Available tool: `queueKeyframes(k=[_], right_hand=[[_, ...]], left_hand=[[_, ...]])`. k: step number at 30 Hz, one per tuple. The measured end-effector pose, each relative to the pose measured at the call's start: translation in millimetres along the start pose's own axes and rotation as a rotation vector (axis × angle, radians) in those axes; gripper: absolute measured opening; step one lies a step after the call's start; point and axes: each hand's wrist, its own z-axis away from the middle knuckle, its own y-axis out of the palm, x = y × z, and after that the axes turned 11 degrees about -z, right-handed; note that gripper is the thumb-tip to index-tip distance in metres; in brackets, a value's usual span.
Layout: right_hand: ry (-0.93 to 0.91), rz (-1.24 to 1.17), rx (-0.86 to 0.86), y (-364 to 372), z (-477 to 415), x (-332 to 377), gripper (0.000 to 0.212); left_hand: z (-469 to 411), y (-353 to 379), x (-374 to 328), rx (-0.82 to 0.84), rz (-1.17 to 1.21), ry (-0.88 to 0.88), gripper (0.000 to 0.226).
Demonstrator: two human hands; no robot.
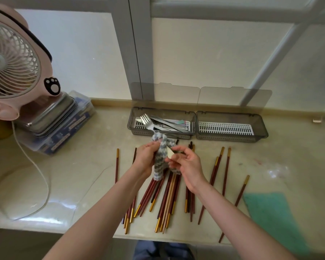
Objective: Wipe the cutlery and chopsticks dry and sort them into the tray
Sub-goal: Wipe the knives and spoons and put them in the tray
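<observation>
1. Head view: left hand [145,156] is gripping the striped cloth [160,162] around a metal utensil [170,153]; right hand [187,167] is pinching its exposed end above the chopsticks [167,196].
2. Stiff, light, likely slick: pinching firmly at the handle end is looking safest.

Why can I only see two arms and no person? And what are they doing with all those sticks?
The camera sits on the person's head and looks down, so you see only their arms, like your own when you look down. There is no machine, and just this one picture.

The left hand grips a grey striped cloth. The right hand pinches a shiny piece of cutlery against the cloth. I cannot tell if it is a spoon or a knife.

The sticks are chopsticks, spread on the counter. Behind them, the left tray holds forks and other cutlery, and the right tray stands beside it. A pink fan stands on the left.
</observation>
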Motion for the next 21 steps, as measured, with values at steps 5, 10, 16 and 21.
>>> queueKeyframes(k=[5, 10, 16, 21], right_hand=[[0.006, 0.223, -0.19, 2.0, -16.9, 3.6, 0.026], [0.014, 0.453, -0.111, 4.1, -30.7, 15.2, 0.024], [0.049, 0.5, -0.085, 25.8, -45.7, 17.3, 0.011], [-0.063, 0.463, -0.123, 31.7, -70.7, 39.7, 0.016]], left_hand=[[13.0, 7.0, 15.0, 0.061, -0.042, 0.012, 0.013], [6.8, -4.4, 17.4, -0.035, -0.363, 0.056, 0.016], [7.9, -0.6, 14.3, 0.005, -0.68, 0.126, 0.019], [16.2, -23.4, 17.4, -0.041, -0.459, 0.052, 0.015]])
